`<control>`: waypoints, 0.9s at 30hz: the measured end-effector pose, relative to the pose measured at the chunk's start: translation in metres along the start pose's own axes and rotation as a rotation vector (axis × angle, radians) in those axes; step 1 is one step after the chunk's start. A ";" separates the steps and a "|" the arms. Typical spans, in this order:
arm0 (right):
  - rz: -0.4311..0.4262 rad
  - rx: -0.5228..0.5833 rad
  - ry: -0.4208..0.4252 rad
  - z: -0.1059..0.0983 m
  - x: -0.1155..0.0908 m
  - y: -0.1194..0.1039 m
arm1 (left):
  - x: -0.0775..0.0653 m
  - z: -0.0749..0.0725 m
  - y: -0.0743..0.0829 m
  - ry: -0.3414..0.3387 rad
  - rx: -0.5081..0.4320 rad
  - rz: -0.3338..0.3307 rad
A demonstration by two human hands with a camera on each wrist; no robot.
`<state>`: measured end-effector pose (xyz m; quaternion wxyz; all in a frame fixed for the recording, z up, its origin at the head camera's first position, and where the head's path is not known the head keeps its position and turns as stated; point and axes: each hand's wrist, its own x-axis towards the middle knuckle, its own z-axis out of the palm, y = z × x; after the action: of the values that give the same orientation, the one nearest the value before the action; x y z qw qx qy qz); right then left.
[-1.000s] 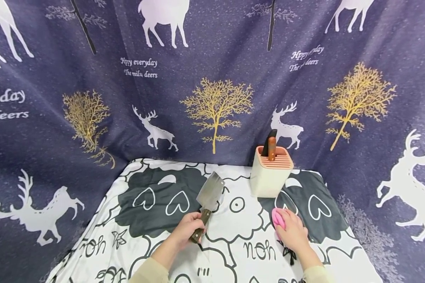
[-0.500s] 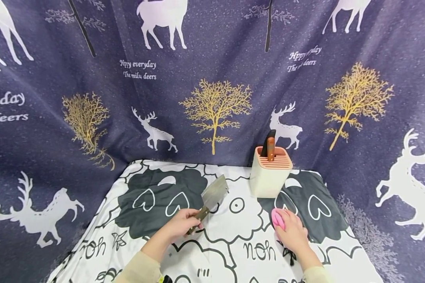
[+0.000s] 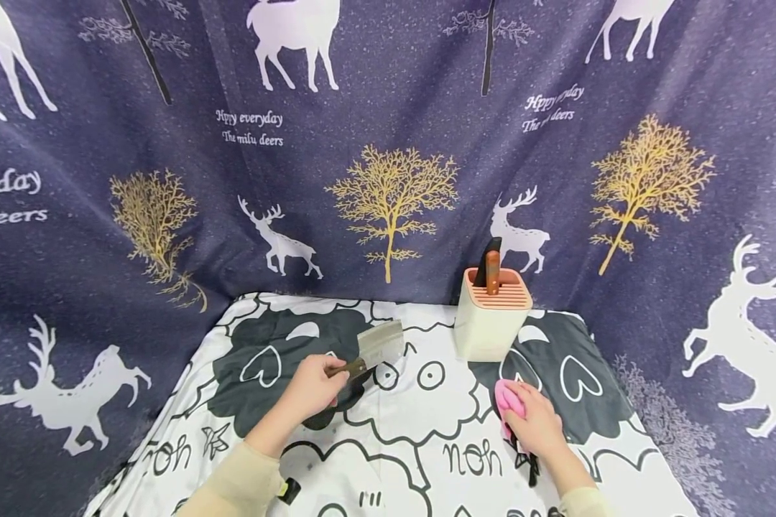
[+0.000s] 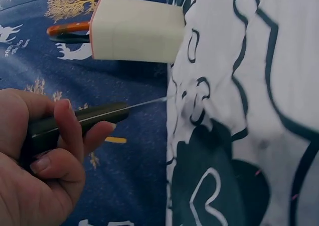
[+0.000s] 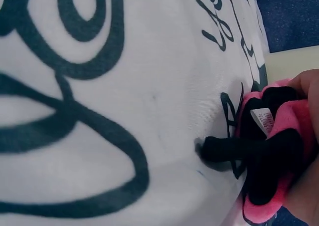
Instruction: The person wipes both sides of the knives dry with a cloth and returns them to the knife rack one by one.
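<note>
A cleaver (image 3: pixel 381 342) with a broad metal blade and dark wooden handle is held in my left hand (image 3: pixel 318 388). Its blade points right and away from me, over the cloth. In the left wrist view the fingers curl round the handle (image 4: pixel 105 115), and the blade shows nearly edge-on. Over on the right, my right hand (image 3: pixel 539 425) grips a soft pink and black plush toy (image 3: pixel 508 402) low over the cloth. The right wrist view shows the toy's pink fabric (image 5: pixel 293 120), black parts and a white label; the hand covers some of it.
Beyond the right hand stands a cream knife block (image 3: pixel 489 334) with a slotted pink top. It holds an orange-brown-handled knife (image 3: pixel 493 273) and a black-handled one. A patterned white cloth (image 3: pixel 449 409) covers the surface; a dark blue deer-print curtain (image 3: pixel 388 93) hangs behind.
My left hand has moved left and a little away from me. The cleaver has turned so its blade points more to the right. The right hand and plush toy have barely moved.
</note>
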<state>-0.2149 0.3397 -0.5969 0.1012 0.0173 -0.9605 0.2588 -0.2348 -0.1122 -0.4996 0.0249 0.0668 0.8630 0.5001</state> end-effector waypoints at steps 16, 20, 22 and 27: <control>-0.213 0.072 0.206 -0.025 0.027 -0.035 | 0.016 -0.022 0.026 0.209 -0.046 0.134; -0.278 0.070 0.259 -0.039 0.047 -0.052 | 0.025 -0.028 0.033 0.263 -0.096 0.178; -0.300 0.056 0.284 -0.046 0.058 -0.059 | 0.030 -0.030 0.036 0.286 -0.102 0.210; -0.352 0.010 0.341 -0.062 0.084 -0.067 | 0.044 -0.036 0.051 0.345 -0.098 0.303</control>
<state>-0.2797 0.3140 -0.4939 0.3052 0.1412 -0.9103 0.2413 -0.2778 -0.1118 -0.4368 -0.1952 0.1076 0.8094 0.5433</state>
